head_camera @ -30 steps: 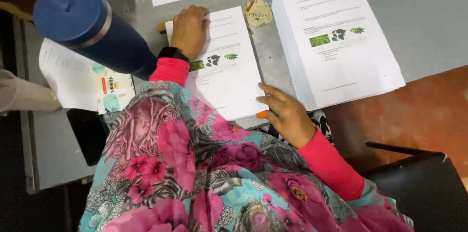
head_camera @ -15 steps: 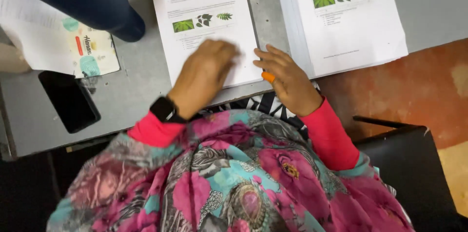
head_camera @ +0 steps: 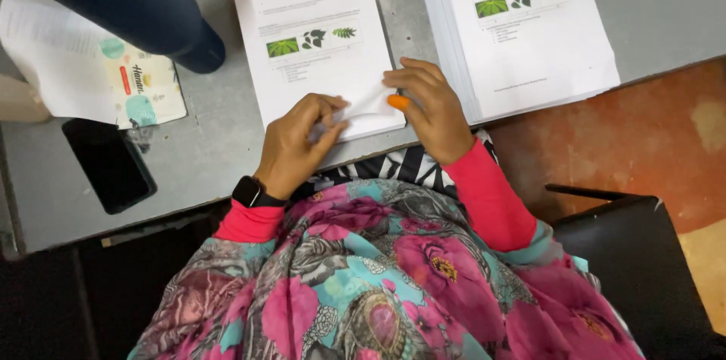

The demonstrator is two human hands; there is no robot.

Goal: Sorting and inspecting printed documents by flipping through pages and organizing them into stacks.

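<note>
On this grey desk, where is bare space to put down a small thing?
Bare grey desk lies between the black phone and the printed sheet, below the blue bottle. It is crowded around both hands and the paper stack.
</note>
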